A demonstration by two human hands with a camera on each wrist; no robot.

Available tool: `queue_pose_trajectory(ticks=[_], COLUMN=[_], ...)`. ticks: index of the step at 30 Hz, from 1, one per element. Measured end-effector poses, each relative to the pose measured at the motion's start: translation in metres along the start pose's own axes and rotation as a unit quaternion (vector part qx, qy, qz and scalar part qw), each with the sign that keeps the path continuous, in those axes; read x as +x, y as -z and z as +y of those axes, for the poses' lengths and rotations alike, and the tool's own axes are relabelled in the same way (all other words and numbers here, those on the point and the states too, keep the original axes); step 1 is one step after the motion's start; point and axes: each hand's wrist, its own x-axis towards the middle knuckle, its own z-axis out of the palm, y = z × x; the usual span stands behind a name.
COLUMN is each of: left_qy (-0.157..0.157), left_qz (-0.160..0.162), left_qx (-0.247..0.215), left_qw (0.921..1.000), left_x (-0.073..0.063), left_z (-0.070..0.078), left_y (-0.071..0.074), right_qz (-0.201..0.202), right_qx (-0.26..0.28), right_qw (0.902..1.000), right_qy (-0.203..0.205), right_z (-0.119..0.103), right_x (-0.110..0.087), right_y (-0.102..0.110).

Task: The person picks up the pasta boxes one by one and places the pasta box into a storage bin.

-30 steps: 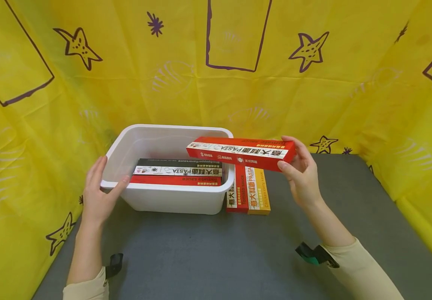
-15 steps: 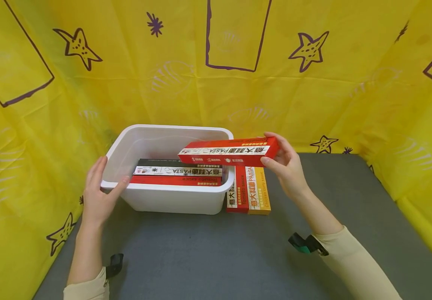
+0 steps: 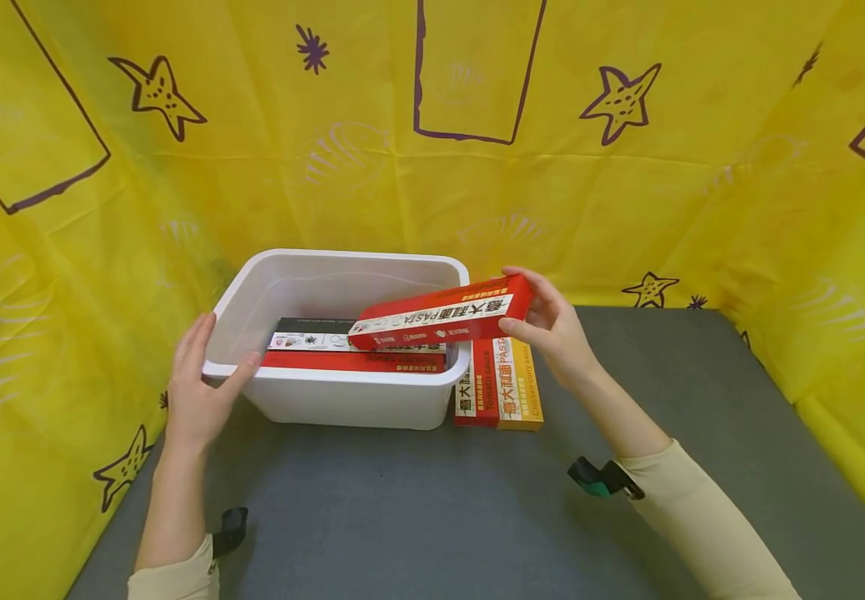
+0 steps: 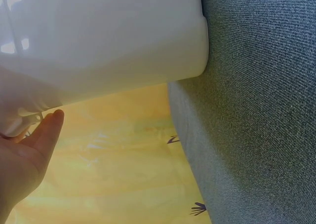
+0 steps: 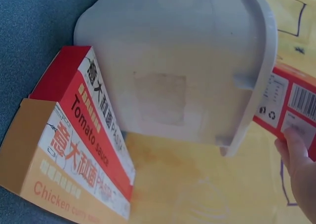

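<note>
My right hand (image 3: 552,329) grips the right end of a red pasta box (image 3: 436,312), thumb in front and fingers behind. The box slants down to the left, its far end inside the white plastic bin (image 3: 357,400) and its held end above the bin's right rim. My left hand (image 3: 203,379) holds the bin's left rim, thumb over the near edge; the left wrist view shows its fingers (image 4: 47,132) at the rim. Inside the bin lie a black pasta box (image 3: 312,326) and another red pasta box (image 3: 327,360), partly covered by the held one.
Right of the bin, a tomato sauce pasta box (image 3: 485,392) and a yellow chicken curry pasta box (image 3: 526,392) lie side by side on the grey table (image 3: 402,517). A yellow printed cloth (image 3: 492,192) hangs around the back and sides.
My right hand has moved left, bringing the red pasta box further over the bin and tipping its left end down into it. The left hand and the bin have stayed put.
</note>
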Motion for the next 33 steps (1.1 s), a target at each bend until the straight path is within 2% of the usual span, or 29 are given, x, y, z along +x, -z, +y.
queue_pose_trajectory(ticks=[9,18,27,33], left_qy=[-0.002,-0.009,-0.002,0.002], left_qz=[0.002,0.007,0.005,0.001], left_qx=[0.003,0.001,0.002,0.001], left_qw=[1.0,0.9999,1.0,1.0], left_x=[0.0,0.001,0.0,0.0], left_z=[-0.002,-0.002,-0.002,-0.002], left_y=[0.0,-0.001,-0.001,-0.001], right_qz=[-0.027,0.005,0.011,0.012], right_qx=[-0.029,-0.06,-0.095,-0.131], right_qw=[0.999,0.997,0.9941,0.9908], right_qy=[-0.022,-0.05,-0.051,-0.033], right_z=[0.008,0.015,0.022,0.025], right_x=[0.005,0.009,0.015,0.017], right_y=[-0.002,0.003,-0.001,-0.007])
